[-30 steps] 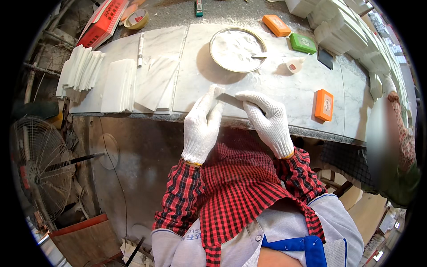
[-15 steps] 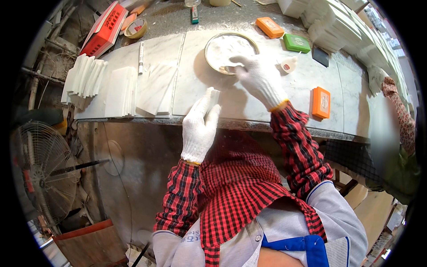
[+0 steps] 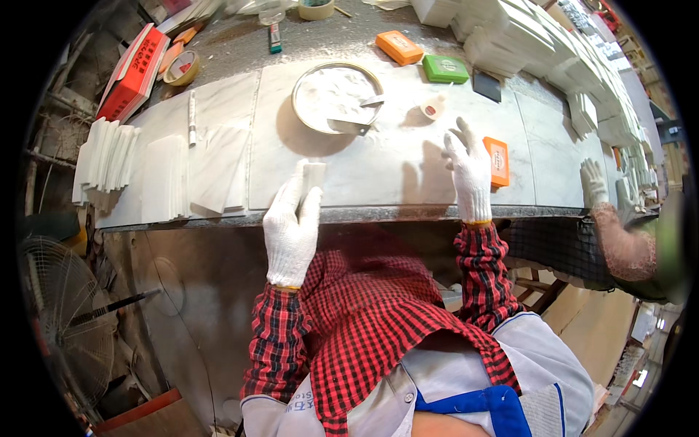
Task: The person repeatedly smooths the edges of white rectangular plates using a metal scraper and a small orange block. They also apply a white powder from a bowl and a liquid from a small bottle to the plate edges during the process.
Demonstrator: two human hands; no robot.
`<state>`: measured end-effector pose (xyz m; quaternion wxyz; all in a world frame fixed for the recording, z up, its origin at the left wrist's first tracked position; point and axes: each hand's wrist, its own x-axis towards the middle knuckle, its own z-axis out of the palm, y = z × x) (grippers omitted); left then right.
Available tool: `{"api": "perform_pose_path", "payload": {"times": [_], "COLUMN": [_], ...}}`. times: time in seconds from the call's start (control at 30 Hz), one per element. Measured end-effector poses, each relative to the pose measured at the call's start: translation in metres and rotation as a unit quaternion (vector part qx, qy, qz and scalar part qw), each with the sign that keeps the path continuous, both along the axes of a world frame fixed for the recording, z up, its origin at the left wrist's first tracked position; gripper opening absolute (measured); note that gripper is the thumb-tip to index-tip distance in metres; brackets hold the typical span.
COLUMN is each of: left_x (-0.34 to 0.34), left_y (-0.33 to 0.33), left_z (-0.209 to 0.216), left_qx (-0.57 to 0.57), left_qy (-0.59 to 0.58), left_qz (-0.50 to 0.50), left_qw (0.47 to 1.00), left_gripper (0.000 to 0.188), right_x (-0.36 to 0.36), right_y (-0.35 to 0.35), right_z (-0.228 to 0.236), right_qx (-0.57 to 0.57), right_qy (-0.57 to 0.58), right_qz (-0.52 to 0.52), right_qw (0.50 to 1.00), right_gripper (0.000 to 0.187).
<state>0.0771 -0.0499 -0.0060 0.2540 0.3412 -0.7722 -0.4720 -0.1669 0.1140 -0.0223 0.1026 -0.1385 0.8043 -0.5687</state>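
My left hand [image 3: 291, 237], in a white knitted glove, is at the table's front edge. It grips a small white stone piece [image 3: 314, 175] between thumb and fingers. My right hand [image 3: 470, 175], gloved the same way, is raised over the tabletop with nothing in it. Its fingers are apart, close beside an orange box-shaped block [image 3: 498, 162]. Beyond my hands sits a round metal-rimmed bowl [image 3: 294, 109] of white powder or paste. A flat metal blade [image 3: 348, 125] lies across its near rim, and another metal strip [image 3: 372, 101] rests at its right side.
Thin white slabs [image 3: 109, 156] stand and lie at the left. A small white bottle [image 3: 432, 108], a green block [image 3: 445, 69] and another orange block [image 3: 399, 48] are beyond. Stacked white slabs [image 3: 510, 36] fill the far right. A co-worker's gloved hand [image 3: 594, 180] rests at the right.
My right hand has left the bowl and moved right to the orange block. The left keeps its stone piece. The view has shifted, and the co-worker's gloved hand now shows on the table.
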Motion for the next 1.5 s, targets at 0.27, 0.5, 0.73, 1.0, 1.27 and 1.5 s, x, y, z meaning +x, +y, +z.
{"api": "perform_pose_path", "payload": {"times": [0.27, 0.5, 0.73, 1.0, 1.27, 1.5], "left_x": [-0.001, -0.002, 0.001, 0.001, 0.000, 0.000], "left_y": [-0.001, 0.000, 0.001, 0.000, -0.001, -0.001], "left_z": [-0.004, -0.004, -0.002, -0.007, -0.011, -0.010], "left_qx": [-0.010, -0.047, -0.046, -0.046, -0.077, -0.076], "left_qy": [0.005, 0.011, 0.011, 0.025, 0.035, 0.029], "left_qz": [-0.005, -0.014, -0.018, -0.021, -0.010, -0.011], "left_qw": [1.000, 0.999, 0.999, 0.998, 0.996, 0.997], "left_gripper": [0.044, 0.044, 0.044, 0.043, 0.041, 0.041], "right_x": [-0.066, -0.015, 0.048, 0.069, 0.062, 0.064], "right_y": [-0.036, -0.013, 0.003, -0.032, -0.040, -0.043], "right_z": [-0.035, 0.004, 0.064, 0.068, 0.064, 0.070], "right_qx": [0.092, -0.040, 0.017, 0.006, 0.018, 0.022], "right_qy": [0.153, 0.005, -0.217, -0.223, -0.222, -0.206], "right_qz": [0.043, 0.137, 0.309, 0.303, 0.296, 0.301], "right_qw": [0.983, 0.990, 0.926, 0.927, 0.929, 0.931], "right_gripper": [0.056, 0.035, 0.035, 0.039, 0.040, 0.042]}}
